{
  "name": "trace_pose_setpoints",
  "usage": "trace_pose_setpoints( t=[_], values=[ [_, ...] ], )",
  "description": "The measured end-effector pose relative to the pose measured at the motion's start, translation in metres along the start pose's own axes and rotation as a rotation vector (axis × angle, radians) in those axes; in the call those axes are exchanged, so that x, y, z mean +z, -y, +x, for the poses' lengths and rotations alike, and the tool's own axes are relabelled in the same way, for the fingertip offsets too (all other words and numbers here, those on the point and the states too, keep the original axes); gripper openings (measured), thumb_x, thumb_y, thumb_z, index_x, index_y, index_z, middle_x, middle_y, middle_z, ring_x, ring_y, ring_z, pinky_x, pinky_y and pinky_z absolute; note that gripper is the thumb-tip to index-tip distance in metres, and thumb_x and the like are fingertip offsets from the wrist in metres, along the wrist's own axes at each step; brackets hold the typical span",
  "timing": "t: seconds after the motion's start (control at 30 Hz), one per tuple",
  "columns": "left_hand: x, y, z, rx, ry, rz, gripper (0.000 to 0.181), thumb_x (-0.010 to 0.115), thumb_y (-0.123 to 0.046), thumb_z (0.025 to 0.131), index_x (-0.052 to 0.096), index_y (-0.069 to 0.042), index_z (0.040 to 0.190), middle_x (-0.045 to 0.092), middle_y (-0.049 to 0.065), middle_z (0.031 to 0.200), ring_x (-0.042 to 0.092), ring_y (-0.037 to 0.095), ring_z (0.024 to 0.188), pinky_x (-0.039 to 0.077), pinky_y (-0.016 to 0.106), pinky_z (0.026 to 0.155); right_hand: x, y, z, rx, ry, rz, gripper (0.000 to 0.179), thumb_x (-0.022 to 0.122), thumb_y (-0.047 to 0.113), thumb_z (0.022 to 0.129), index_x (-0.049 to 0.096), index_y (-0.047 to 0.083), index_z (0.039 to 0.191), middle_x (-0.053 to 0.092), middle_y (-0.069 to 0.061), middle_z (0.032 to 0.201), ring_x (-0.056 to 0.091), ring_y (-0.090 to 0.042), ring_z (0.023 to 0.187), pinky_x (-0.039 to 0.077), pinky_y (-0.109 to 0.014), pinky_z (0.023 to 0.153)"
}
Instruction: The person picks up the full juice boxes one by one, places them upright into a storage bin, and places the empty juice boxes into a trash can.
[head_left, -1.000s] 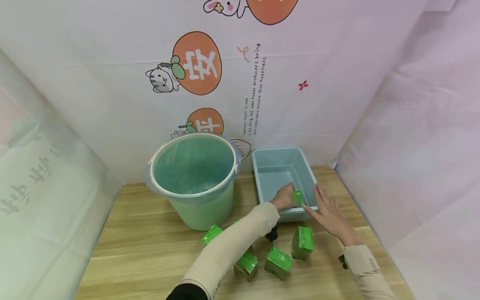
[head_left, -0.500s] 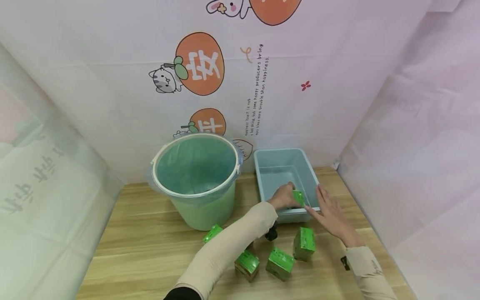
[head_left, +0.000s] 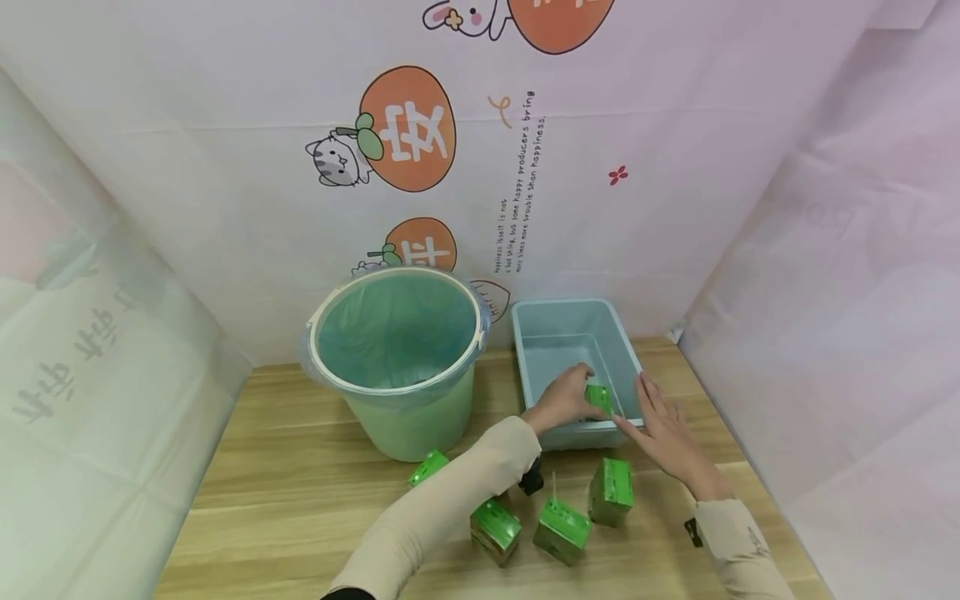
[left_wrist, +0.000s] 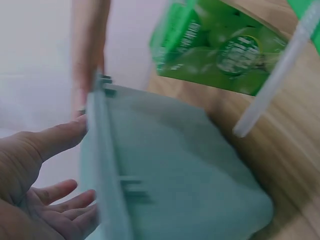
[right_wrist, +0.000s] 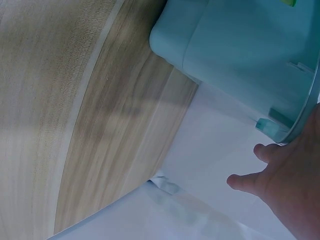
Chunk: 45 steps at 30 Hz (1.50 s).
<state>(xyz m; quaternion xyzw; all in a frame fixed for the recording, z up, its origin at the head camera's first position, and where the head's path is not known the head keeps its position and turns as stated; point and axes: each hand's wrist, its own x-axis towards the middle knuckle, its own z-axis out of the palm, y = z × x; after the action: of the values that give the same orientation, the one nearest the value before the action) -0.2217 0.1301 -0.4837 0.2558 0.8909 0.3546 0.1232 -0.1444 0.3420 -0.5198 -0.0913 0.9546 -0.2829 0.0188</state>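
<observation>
My left hand (head_left: 558,400) reaches over the front edge of the light-blue basin (head_left: 558,310), thumb and fingers spread around a green drink carton (head_left: 599,399) inside it. In the left wrist view the left hand (left_wrist: 22,162) has its fingers loosely bent and its thumb at the basin rim; the basin wall hides the carton there. My right hand (head_left: 663,429) rests along the basin's front right corner with its fingers extended. In the right wrist view the right hand (right_wrist: 292,182) lies at the rim of the basin (right_wrist: 240,45), holding nothing.
A pale green bucket (head_left: 412,421) with a clear liner stands left of the basin. Several green drink cartons, such as one with a straw (head_left: 562,529) and one upright carton (head_left: 611,492), stand on the wooden table (head_left: 262,483) in front. Printed cloth (head_left: 570,225) hangs behind.
The left hand's fingers have loosened and drawn slightly left from the carton, which now sits a little lower in the basin. The right hand stays at the rim. The view has shifted slightly.
</observation>
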Motion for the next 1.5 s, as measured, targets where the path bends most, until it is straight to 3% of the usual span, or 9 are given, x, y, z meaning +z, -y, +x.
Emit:
trace_pose_setpoints(
  t=[0.37, 0.6, 0.87, 1.03, 1.27, 1.5],
  values=[
    [-0.026, -0.017, -0.017, 0.082, -0.040, -0.014, 0.078, 0.090, -0.028, 0.088, 0.051, -0.009, 0.152, 0.057, 0.007, 0.152, 0.057, 0.018, 0.136, 0.050, 0.027, 0.107, -0.002, 0.001, -0.001, 0.010, -0.001, -0.005, 0.096, 0.052, 0.051, 0.109, -0.003, -0.003, 0.167, -0.010, -0.022, 0.175, -0.005, -0.048, 0.159, -0.002, -0.081, 0.116],
    [-0.038, -0.018, -0.041, 0.160, -0.057, 0.000, 0.078, 0.090, -0.032, 0.088, 0.052, -0.009, 0.153, 0.056, 0.004, 0.154, 0.055, 0.017, 0.138, 0.047, 0.025, 0.110, 0.000, 0.001, 0.001, 0.008, -0.002, -0.003, 0.096, 0.052, 0.051, 0.109, -0.002, -0.002, 0.167, -0.010, -0.021, 0.175, -0.005, -0.048, 0.159, -0.003, -0.080, 0.116],
    [-0.058, -0.002, -0.077, 0.229, -0.080, -0.161, 0.071, 0.090, -0.019, 0.088, 0.056, -0.004, 0.147, 0.060, 0.013, 0.146, 0.058, 0.030, 0.135, 0.050, 0.027, 0.108, -0.001, 0.002, 0.001, -0.001, -0.001, 0.019, 0.095, 0.053, 0.049, 0.110, -0.003, -0.003, 0.167, -0.011, -0.022, 0.175, -0.008, -0.047, 0.159, -0.007, -0.077, 0.118],
    [-0.067, 0.010, -0.098, 0.268, -0.087, -0.148, 0.069, 0.090, -0.017, 0.087, 0.056, -0.002, 0.145, 0.061, 0.013, 0.145, 0.058, 0.030, 0.134, 0.050, 0.030, 0.108, -0.001, 0.003, 0.002, -0.005, 0.001, 0.017, 0.095, 0.053, 0.049, 0.109, -0.003, -0.003, 0.167, -0.011, -0.022, 0.175, -0.008, -0.048, 0.159, -0.007, -0.077, 0.118],
    [-0.077, 0.026, -0.125, 0.230, -0.119, -0.190, 0.066, 0.088, -0.019, 0.089, 0.058, -0.006, 0.146, 0.060, 0.009, 0.148, 0.058, 0.029, 0.134, 0.050, 0.042, 0.110, 0.000, 0.000, 0.002, -0.013, -0.012, 0.007, 0.095, 0.052, 0.049, 0.110, -0.004, -0.003, 0.167, -0.012, -0.021, 0.175, -0.007, -0.047, 0.159, -0.008, -0.077, 0.118],
    [-0.082, 0.048, -0.144, 0.196, -0.134, -0.208, 0.064, 0.089, -0.023, 0.090, 0.060, -0.009, 0.145, 0.061, 0.007, 0.147, 0.060, 0.030, 0.133, 0.051, 0.043, 0.110, 0.002, 0.002, 0.000, 0.001, 0.005, 0.025, 0.095, 0.051, 0.050, 0.110, -0.005, -0.003, 0.167, -0.014, -0.021, 0.174, -0.010, -0.046, 0.159, -0.011, -0.075, 0.118]
  ],
)
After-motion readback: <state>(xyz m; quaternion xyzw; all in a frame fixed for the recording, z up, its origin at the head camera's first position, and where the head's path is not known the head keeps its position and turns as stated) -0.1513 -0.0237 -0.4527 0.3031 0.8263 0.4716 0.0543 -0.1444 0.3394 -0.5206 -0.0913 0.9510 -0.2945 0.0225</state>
